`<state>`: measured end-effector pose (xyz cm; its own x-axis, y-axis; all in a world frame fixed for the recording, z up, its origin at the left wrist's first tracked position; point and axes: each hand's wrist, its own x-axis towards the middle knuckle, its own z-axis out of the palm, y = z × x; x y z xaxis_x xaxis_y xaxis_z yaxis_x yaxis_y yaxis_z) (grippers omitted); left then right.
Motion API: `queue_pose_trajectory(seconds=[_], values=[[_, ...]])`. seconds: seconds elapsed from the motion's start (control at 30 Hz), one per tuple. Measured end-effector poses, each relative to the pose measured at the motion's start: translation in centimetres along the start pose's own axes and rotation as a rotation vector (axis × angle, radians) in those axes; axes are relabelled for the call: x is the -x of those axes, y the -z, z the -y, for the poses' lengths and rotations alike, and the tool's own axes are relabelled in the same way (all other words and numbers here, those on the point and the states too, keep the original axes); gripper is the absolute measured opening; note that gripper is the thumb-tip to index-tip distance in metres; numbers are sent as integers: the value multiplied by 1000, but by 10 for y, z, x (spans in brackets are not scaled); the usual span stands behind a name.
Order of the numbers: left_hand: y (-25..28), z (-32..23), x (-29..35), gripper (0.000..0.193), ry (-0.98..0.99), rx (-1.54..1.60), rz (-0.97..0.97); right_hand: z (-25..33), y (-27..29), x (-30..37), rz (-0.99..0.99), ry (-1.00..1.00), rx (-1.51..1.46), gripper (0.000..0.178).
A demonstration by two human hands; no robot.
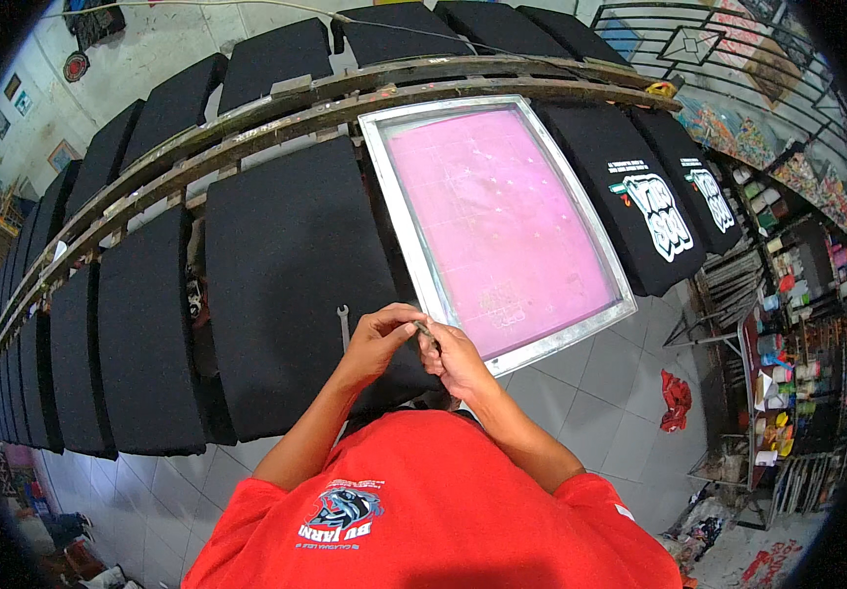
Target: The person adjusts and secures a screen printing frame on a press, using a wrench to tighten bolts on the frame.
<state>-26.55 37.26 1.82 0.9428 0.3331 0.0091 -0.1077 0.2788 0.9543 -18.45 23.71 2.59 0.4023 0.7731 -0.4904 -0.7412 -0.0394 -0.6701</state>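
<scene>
Close in front of my red shirt, both hands meet over the near right corner of a black-covered board [291, 265]. My right hand [458, 361] is closed around a small, narrow brownish piece [425, 332], too small to name surely. My left hand [380, 342] pinches at the piece's upper end, thumb and forefinger together. Just left of my left hand lies an open-ended wrench [344, 322] on the black fabric, partly hidden by the hand. Beyond my right hand rests a screen-printing frame [580, 218], silver-edged with pink mesh, leaning over the board's right side.
Several black-covered boards [148, 324] line the long table to the left, and another row lies beyond the wooden rails [276, 103]. On the right are black shirts with white prints [654, 211]. Shelves of paint pots [796, 373] and a red cloth [676, 401] on the tiled floor stand farther right.
</scene>
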Motion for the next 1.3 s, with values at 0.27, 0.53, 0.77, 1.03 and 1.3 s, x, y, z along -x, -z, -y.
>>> queue_pose_trajectory(seconds=[0.27, 0.53, 0.77, 1.03, 1.3], values=[[-23, 18, -3, 14, 132, 47, -140, -5, 13, 0, -111, 200, 232, 35], [-44, 24, -5, 15, 126, 193, -185, 4, 26, 5, -115, 123, 140, 34], [-30, 22, -25, 15, 191, 309, -225, 8, 14, -21, -142, 216, 210, 38], [172, 7, -208, 24, 293, 403, -31, 6, 18, -33, -245, 137, 299, 33], [305, 13, -418, 14, 318, -37, -375, -21, 27, 18, -620, 1, 334, 31]])
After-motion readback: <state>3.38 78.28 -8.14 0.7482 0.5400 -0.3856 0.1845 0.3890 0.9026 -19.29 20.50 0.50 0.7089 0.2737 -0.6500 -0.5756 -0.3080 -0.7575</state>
